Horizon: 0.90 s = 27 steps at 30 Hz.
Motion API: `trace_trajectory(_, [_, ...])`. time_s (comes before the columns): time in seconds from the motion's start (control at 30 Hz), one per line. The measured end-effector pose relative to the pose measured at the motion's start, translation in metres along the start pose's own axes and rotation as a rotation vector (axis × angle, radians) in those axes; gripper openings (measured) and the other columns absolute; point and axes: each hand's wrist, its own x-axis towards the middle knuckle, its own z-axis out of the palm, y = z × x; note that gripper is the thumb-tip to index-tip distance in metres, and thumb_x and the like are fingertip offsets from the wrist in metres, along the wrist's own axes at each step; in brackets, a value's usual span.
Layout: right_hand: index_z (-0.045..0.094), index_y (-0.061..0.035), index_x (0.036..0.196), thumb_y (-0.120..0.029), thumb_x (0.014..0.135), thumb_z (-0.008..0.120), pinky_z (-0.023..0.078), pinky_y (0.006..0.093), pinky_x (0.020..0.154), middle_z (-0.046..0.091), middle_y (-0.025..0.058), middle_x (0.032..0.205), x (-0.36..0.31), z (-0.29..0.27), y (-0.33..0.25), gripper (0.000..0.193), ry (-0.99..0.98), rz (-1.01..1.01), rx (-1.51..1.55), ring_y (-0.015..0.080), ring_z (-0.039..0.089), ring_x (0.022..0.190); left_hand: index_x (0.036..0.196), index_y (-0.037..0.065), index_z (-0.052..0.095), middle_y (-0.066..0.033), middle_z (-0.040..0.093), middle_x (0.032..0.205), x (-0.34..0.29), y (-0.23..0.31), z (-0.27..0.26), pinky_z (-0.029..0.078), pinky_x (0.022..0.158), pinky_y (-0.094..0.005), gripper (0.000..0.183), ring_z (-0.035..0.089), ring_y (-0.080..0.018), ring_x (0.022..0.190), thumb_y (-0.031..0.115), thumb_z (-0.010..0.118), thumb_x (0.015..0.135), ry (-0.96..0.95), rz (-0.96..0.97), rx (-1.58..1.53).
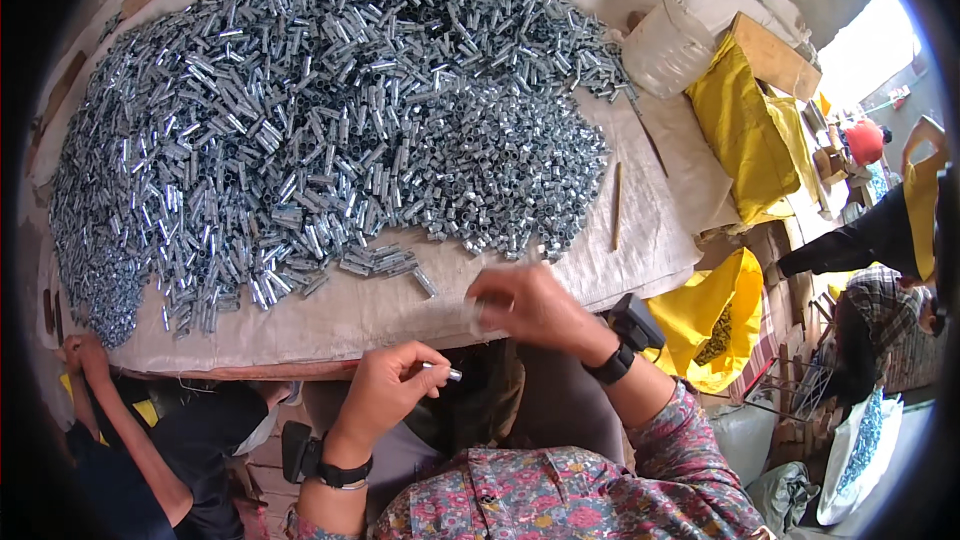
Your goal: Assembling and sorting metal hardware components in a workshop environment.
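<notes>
Close to the table's near edge, my left hand (385, 392) pinches a short silvery metal tube (455, 375) between thumb and fingertips, with the tube's end sticking out to the right. My right hand (535, 308) is up over the cloth edge, to the right of the left hand and a little farther away. Its fingers are curled and smeared by motion, so what they hold, if anything, does not show. Just beyond the hands spreads a big heap of long metal tubes (290, 140). Short metal ring-like pieces (510, 170) form the heap's right side.
Pale sheeting (650, 230) covers the table. A thin stick (616, 205) and a clear plastic bucket (668, 45) are at the right, near yellow sacks (745, 130). At the left edge, another person's hands (85, 355) touch smaller pieces (110, 310). More people are at the far right.
</notes>
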Motion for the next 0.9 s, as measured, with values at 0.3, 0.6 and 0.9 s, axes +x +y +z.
trace_trajectory(0.3, [0.055, -0.0044, 0.090, -0.011, 0.083, 0.059, 0.052, 0.0397, 0.060, 0.058, 0.0125, 0.083, 0.033, 0.020, 0.031, 0.010, 0.226, -0.094, -0.762, 0.0288, 0.065, 0.070, 0.100, 0.007, 0.063, -0.0094, 0.059, 0.091, 0.048, 0.022, 0.011, 0.050, 0.061, -0.0402, 0.022, 0.063, -0.0297, 0.075, 0.016, 0.072, 0.081, 0.399, 0.468, 0.853])
trace_trajectory(0.6, [0.053, 0.0000, 0.091, -0.003, 0.084, 0.054, 0.052, 0.0439, 0.061, 0.056, 0.0179, 0.086, 0.042, 0.018, 0.020, 0.008, 0.129, -0.060, -0.754, 0.0353, 0.064, 0.072, 0.096, 0.006, 0.060, -0.0085, 0.059, 0.082, 0.062, 0.006, 0.008, 0.050, 0.063, -0.0325, 0.017, 0.061, -0.0210, 0.067, 0.004, 0.066, 0.081, 0.502, 0.424, 0.817])
trace_trajectory(0.9, [0.056, 0.0000, 0.093, -0.004, 0.076, 0.060, 0.053, 0.0415, 0.064, 0.061, 0.0184, 0.085, 0.041, 0.014, 0.016, 0.018, 0.182, -0.031, -0.632, 0.0357, 0.065, 0.075, 0.102, -0.001, 0.064, -0.0016, 0.063, 0.082, 0.032, 0.004, 0.000, 0.048, 0.059, -0.0216, 0.015, 0.058, -0.0060, 0.067, 0.009, 0.057, 0.094, 0.431, 0.315, -0.022])
